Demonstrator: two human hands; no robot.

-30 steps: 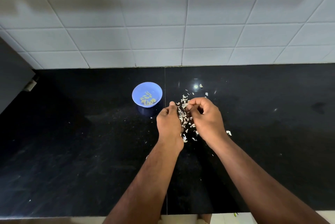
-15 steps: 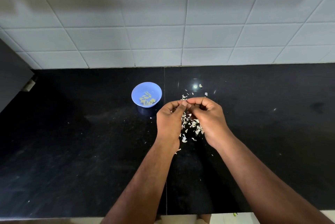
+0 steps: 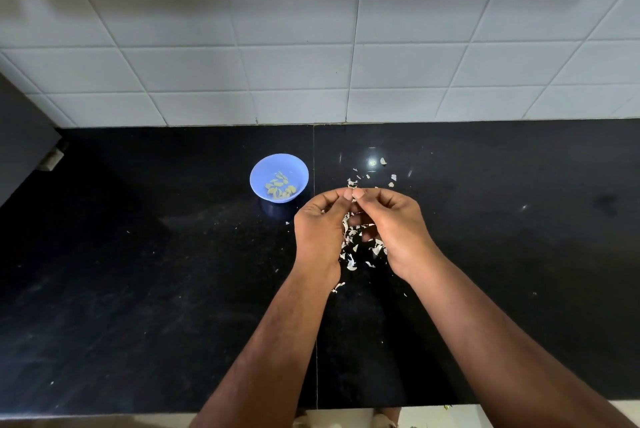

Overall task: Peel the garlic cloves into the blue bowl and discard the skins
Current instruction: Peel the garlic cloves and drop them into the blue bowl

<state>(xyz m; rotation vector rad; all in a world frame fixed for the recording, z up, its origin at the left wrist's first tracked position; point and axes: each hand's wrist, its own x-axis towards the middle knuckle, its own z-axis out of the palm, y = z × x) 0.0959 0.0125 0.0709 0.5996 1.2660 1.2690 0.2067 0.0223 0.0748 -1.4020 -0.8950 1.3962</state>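
While the blue bowl sits where it sat a second ago on the black counter, with the peeled yellowish cloves lying in its bottom, my hands have changed their pose just right of it. My left hand is nearest the bowl, below and to the right of its rim; a second ago its knuckles faced up with the thumb tucked, and now its fingers curl inward and its thumb tip meets the other thumb. My right hand stands beside it, palm turned more toward me than before, fingers curled. Both thumbs and forefingers pinch together at one spot right of the bowl, clamped on something small and pale; I cannot tell whether it is a clove or only skin. Under and between the hands, the white skins lie scattered on the counter, a few more farther back, right of the bowl. More of them show between my palms than a second ago.
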